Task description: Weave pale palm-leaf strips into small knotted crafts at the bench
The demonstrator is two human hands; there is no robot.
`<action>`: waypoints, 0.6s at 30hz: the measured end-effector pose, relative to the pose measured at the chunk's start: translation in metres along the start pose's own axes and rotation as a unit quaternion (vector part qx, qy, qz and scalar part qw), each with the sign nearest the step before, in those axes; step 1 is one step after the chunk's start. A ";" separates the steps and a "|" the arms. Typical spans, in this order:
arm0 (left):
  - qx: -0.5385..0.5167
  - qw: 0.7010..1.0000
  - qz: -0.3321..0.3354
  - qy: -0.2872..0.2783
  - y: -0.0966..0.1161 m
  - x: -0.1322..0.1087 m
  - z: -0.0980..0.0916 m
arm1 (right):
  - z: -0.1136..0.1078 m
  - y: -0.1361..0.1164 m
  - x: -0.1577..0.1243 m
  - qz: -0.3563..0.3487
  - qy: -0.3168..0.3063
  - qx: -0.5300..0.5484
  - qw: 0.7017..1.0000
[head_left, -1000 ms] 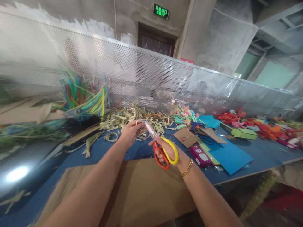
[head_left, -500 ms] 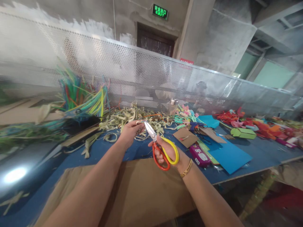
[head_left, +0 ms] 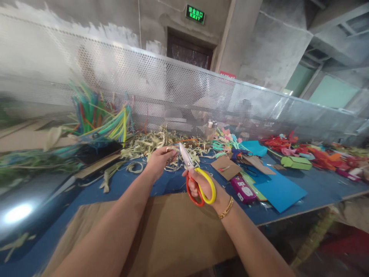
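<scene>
The right hand (head_left: 205, 184) grips the one pair of scissors (head_left: 186, 157) by its two loops, one yellow and one red, above the blue tabletop (head_left: 173, 187), blades angled up beside the left hand (head_left: 158, 162), whose fingertips pinch what seems to be one thin pale strip (head_left: 172, 149), too small to tell for sure. The scissors should feel stiff and moderately weighty, best held by the loops; the strip is probably light and easily bent, best pinched near its end. One bracelet (head_left: 226, 208) circles the right wrist.

The scissors (head_left: 186, 158) have a red handle (head_left: 187, 187) and a yellow handle (head_left: 213, 188), the tabletop (head_left: 319, 182) is blue, the bracelet (head_left: 227, 209) gold.
</scene>
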State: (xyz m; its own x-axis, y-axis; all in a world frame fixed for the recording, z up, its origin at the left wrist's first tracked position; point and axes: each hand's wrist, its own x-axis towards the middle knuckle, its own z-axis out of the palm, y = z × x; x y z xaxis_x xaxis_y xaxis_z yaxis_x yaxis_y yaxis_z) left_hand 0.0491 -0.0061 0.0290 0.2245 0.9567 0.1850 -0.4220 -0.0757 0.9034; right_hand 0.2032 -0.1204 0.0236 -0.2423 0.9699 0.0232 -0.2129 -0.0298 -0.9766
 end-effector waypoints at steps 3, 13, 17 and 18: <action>-0.010 1.000 -0.002 -0.005 -0.001 0.000 0.000 | 0.002 -0.002 0.002 -0.063 0.071 0.032 0.995; -0.036 0.999 -0.017 -0.026 0.001 -0.002 0.003 | 0.004 -0.020 0.028 -0.199 0.243 -0.131 0.940; -0.027 0.999 -0.015 -0.034 0.000 0.000 0.002 | 0.009 -0.017 0.047 -0.224 0.279 -0.273 0.893; -0.027 0.999 -0.013 -0.037 -0.001 0.000 0.002 | 0.009 -0.016 0.050 -0.232 0.290 -0.316 0.873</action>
State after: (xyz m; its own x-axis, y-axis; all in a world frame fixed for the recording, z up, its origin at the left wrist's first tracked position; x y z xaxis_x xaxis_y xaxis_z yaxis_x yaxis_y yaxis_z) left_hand 0.0508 -0.0062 0.0289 0.3002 0.9345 0.1912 -0.4618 -0.0330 0.8864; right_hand 0.1855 -0.0733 0.0425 0.2905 0.8068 0.5145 0.4482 0.3604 -0.8181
